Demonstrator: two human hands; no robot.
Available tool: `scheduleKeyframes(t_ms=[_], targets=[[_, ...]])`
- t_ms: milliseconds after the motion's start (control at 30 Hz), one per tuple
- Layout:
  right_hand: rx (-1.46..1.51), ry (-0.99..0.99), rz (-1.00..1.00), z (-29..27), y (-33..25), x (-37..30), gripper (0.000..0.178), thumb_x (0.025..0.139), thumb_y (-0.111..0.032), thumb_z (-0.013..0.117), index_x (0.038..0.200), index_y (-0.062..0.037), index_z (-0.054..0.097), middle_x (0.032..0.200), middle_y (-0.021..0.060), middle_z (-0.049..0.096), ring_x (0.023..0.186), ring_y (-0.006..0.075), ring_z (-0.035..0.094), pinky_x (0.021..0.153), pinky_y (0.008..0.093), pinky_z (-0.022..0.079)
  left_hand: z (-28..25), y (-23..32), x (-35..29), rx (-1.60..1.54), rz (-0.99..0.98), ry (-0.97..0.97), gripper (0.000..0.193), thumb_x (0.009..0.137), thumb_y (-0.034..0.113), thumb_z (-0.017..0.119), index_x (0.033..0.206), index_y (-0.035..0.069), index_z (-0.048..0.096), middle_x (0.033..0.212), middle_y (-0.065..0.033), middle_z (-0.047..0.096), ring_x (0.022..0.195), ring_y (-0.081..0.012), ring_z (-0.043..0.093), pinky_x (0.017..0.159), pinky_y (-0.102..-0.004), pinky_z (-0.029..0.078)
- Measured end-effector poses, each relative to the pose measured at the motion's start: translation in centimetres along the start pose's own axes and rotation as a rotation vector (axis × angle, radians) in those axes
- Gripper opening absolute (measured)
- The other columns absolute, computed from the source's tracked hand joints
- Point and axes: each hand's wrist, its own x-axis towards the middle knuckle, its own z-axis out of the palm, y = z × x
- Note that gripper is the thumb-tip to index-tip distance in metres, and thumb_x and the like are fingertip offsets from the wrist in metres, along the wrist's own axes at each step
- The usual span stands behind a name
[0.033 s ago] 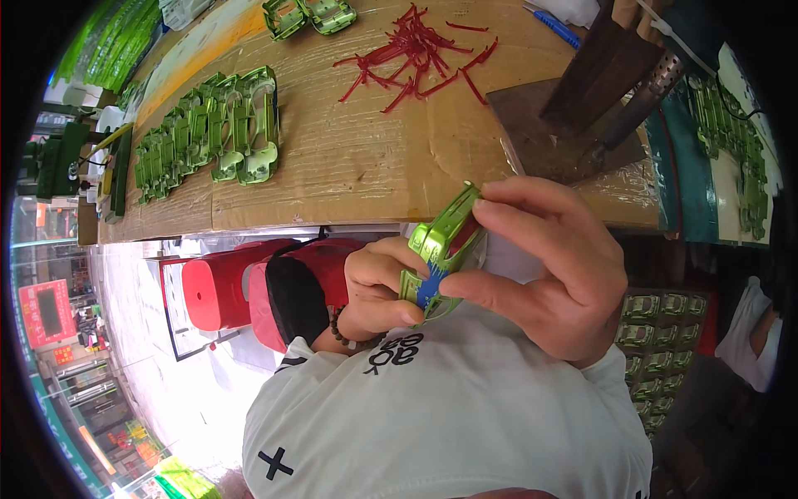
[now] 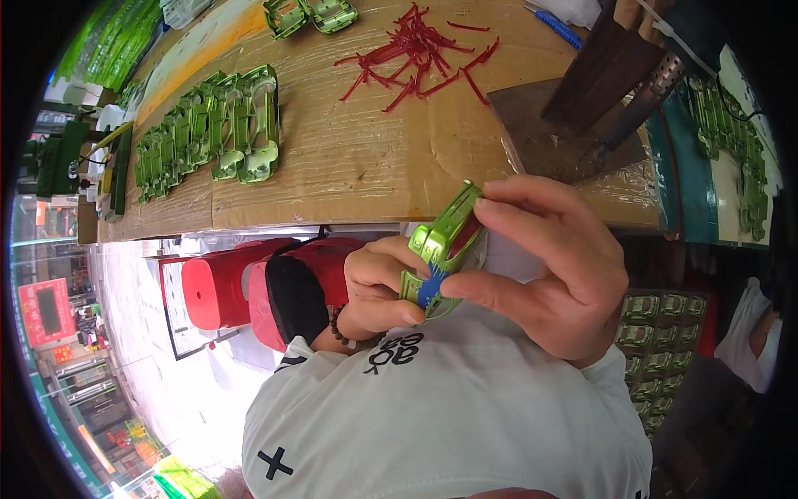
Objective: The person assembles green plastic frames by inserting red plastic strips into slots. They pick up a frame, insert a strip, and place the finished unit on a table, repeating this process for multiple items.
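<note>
A shiny green toy car body shell (image 2: 436,243) with a patch of blue near its lower end is held up in front of my white shirt. My left hand (image 2: 381,284) grips its lower left end, the thumb below and fingers curled against it. On the other side, my right hand (image 2: 553,270) pinches the shell, index fingertip at its upper end and thumb by the blue patch. Something red shows inside the shell, partly hidden by the right fingers. Beyond the hands, a row of similar green shells (image 2: 252,125) lies on the cardboard-covered table (image 2: 349,179).
Thin red plastic strips (image 2: 416,54) lie heaped at the table's far middle. Two green shells (image 2: 332,15) sit at the far edge. A dark metal plate (image 2: 532,125) with a perforated metal tube (image 2: 652,87) stands at right. Red stools (image 2: 218,287) are below left; a tray of shells (image 2: 662,337) is below right.
</note>
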Motion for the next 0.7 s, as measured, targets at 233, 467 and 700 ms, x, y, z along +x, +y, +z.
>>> scheduleKeyframes(t_ms=[233, 467, 700], targets=[[-0.052, -0.035, -0.052, 0.4, 0.5, 0.1, 0.051, 0.057, -0.017, 0.081, 0.099, 0.0033, 0.061, 0.101, 0.0168, 0.059, 0.088, 0.0239, 0.061, 0.075, 0.0305, 0.05, -0.3, 0.2, 0.1, 0.086, 0.052, -0.111, 0.022, 0.068, 0.013, 0.075, 0.069, -0.003, 0.06, 0.086, -0.0143, 0.061, 0.072, -0.0205, 0.057, 0.066, -0.0321, 0.044], [0.175, 0.03, 0.025, 1.0, 1.1, -1.0, 0.048, 0.062, -0.02, 0.08, 0.098, 0.002, 0.058, 0.105, 0.0196, 0.055, 0.1, 0.0257, 0.055, 0.083, 0.0329, 0.047, 0.3, 0.8, 2.0, 0.437, 0.286, -0.291, 0.02, 0.071, 0.014, 0.072, 0.069, -0.002, 0.06, 0.092, -0.0116, 0.062, 0.092, -0.0408, 0.057, 0.071, -0.0402, 0.047], [0.495, 0.025, -0.19, 1.3, 2.6, -1.1, 0.047, 0.057, -0.02, 0.083, 0.092, -0.0014, 0.059, 0.099, 0.0215, 0.058, 0.085, 0.0271, 0.06, 0.073, 0.0315, 0.05, -1.0, 1.0, 2.1, 1.005, 0.737, -0.41, 0.014, 0.061, 0.016, 0.068, 0.065, 0.006, 0.061, 0.094, -0.0032, 0.064, 0.097, -0.0433, 0.055, 0.066, -0.0407, 0.052]])
